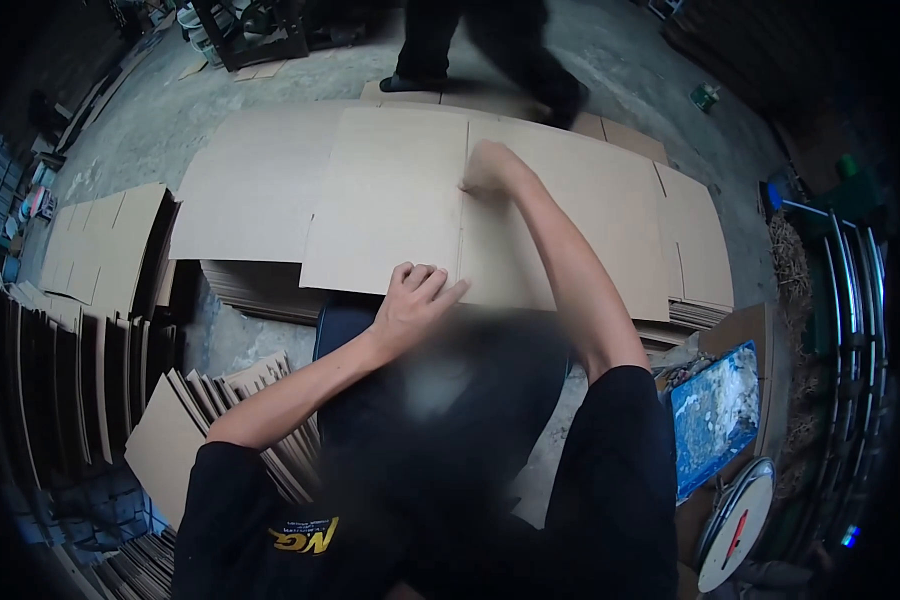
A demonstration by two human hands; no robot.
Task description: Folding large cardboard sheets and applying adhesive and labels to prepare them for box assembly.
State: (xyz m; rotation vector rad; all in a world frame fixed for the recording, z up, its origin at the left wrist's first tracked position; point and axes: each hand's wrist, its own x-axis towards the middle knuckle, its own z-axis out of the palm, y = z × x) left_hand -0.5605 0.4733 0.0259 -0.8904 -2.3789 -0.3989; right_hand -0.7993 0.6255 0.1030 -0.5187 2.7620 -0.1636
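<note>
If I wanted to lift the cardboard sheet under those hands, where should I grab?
The cardboard sheet is probably best gripped by its near-left corner, from the near side: it lies flat, and that corner juts past the neighbouring cardboard.

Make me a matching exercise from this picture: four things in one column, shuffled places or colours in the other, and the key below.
1. left hand
2. right hand
3. green container
4. round disc

A. on the floor, upper right of the picture
B. toward the far edge of the cardboard sheet
C. pale, with red in its middle
D. at the near edge of the cardboard sheet

Right pairs: 1-D, 2-B, 3-A, 4-C
</note>
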